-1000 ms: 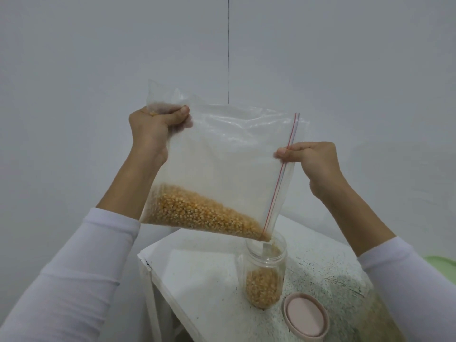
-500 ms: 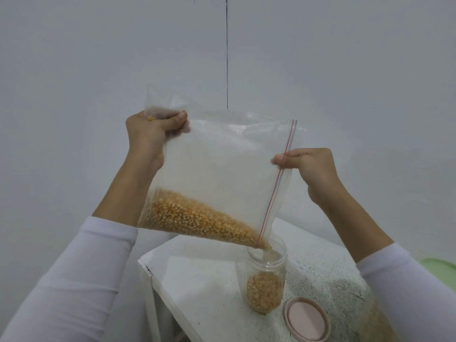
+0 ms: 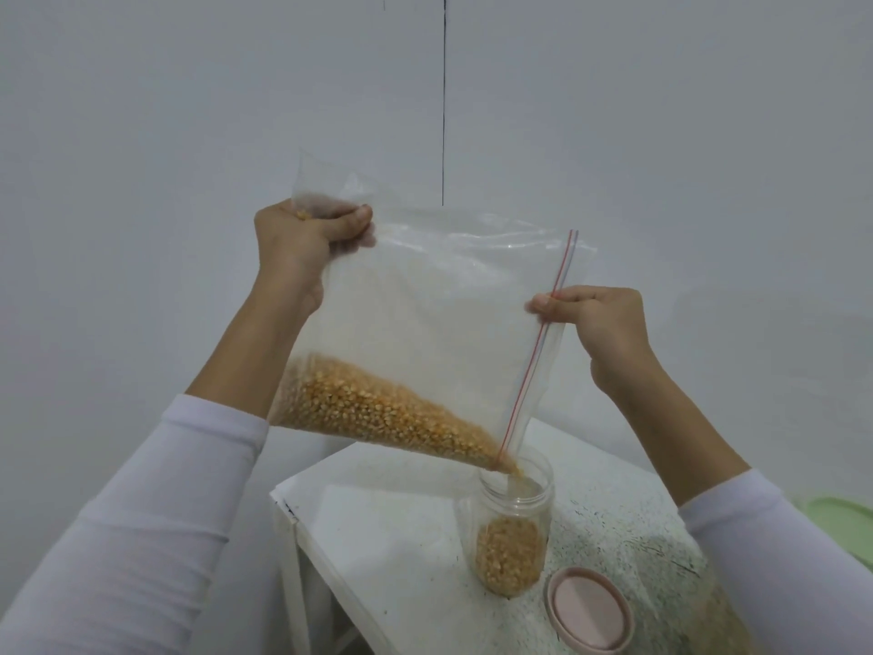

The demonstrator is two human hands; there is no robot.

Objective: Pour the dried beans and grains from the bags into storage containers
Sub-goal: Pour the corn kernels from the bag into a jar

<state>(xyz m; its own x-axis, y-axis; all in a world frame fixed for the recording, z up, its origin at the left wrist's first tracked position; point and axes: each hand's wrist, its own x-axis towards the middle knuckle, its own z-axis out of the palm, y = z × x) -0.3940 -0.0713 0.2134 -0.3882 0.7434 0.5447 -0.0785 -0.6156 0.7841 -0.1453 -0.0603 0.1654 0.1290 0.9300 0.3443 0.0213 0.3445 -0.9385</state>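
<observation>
Your clear zip bag (image 3: 425, 314) hangs tilted above the table, its lowest corner at the mouth of the open jar (image 3: 512, 527). Yellow kernels (image 3: 378, 408) lie banked along the bag's lower edge and run down toward that corner, entering the jar. The jar stands upright on the white speckled table (image 3: 401, 536) and is partly filled with the same kernels. Your left hand (image 3: 302, 238) grips the bunched upper corner of the bag, fingers curled around the plastic. Your right hand (image 3: 590, 319) pinches the bag at its red zip strip (image 3: 543, 333). A pink lid (image 3: 588, 607) lies flat on the table just beside the jar. A pale green object (image 3: 845, 517) shows at the right edge.
</observation>
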